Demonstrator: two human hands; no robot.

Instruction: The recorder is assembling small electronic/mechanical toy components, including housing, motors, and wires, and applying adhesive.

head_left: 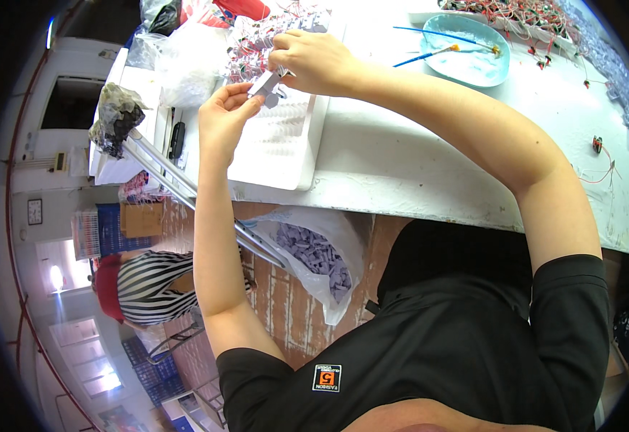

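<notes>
Between my two hands is a small light-grey plastic housing [265, 86], held above a white foam tray. My left hand [226, 115] pinches its lower end between thumb and fingers. My right hand [313, 61] is closed at the upper end, its fingertips on a small dark part whose kind I cannot make out. Below them lies the white tray [313, 144] with ridged rows. Its far part carries many grey pieces with red and white wires [248, 49].
A pale blue dish [498, 75] with white paste and two blue brushes [426, 56] stands to the right. Wired parts [516, 18] lie at the far right, a small motor-like part [598, 145] nearer. A bag of grey pieces [314, 259] hangs below the table edge. A person [152, 288] is at left.
</notes>
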